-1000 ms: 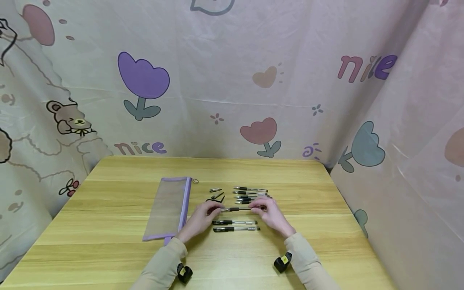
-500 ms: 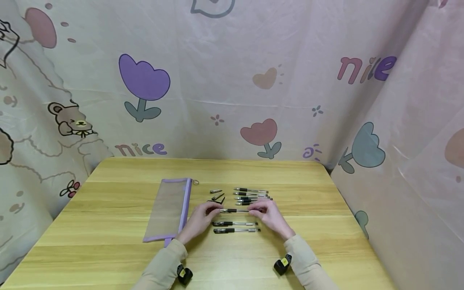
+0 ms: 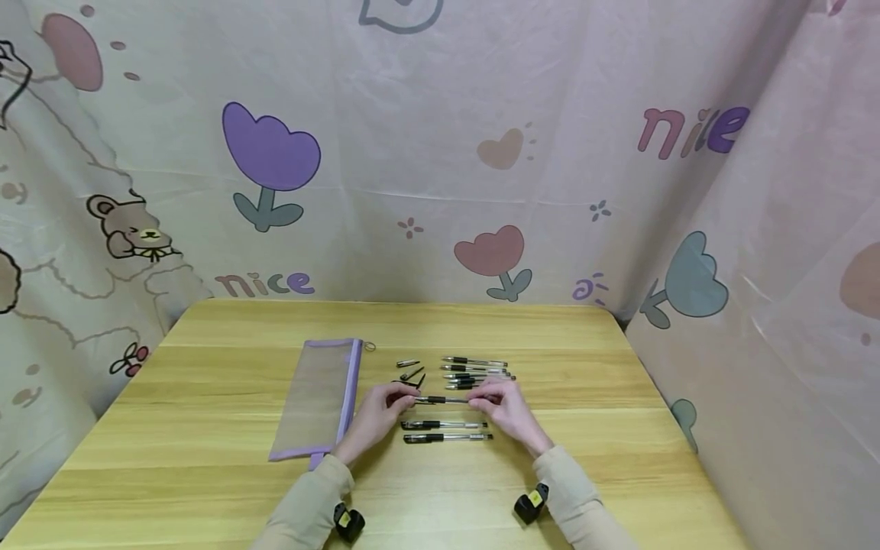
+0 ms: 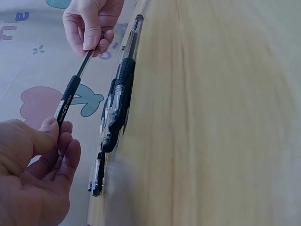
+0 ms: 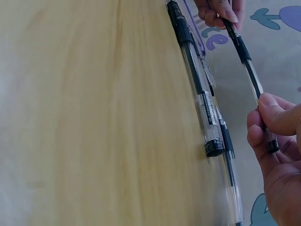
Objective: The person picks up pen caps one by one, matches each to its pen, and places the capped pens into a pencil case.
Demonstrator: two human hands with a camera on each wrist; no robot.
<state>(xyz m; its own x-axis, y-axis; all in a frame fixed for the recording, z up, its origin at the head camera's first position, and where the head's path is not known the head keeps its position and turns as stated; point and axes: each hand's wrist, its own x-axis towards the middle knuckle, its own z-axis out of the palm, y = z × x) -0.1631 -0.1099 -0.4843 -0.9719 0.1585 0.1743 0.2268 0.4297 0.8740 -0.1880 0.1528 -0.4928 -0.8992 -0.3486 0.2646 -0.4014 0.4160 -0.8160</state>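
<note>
A black gel pen (image 3: 438,399) with a clear barrel is held level above the table between the two hands. My left hand (image 3: 376,411) pinches its tip end between thumb and fingers, covering part of the cap. The right hand (image 3: 507,406) grips the clear barrel near the black end plug, seen clearly in the right wrist view. Just nearer to me lie two similar capped pens, one (image 3: 443,425) behind the other (image 3: 448,438). Several pens without caps (image 3: 476,362) lie side by side beyond the right hand. Loose pen caps (image 3: 408,363) lie beyond the left hand.
A mesh zip pouch (image 3: 312,397) with purple edging lies flat left of the left hand, its ring pull (image 3: 369,346) at the far corner. The wooden table (image 3: 227,458) meets a patterned cloth (image 3: 399,252) at the back and sides.
Both hands still hold the same pen and have shifted only slightly, the right one a little to the left. The pens, caps and pouch stay in place.
</note>
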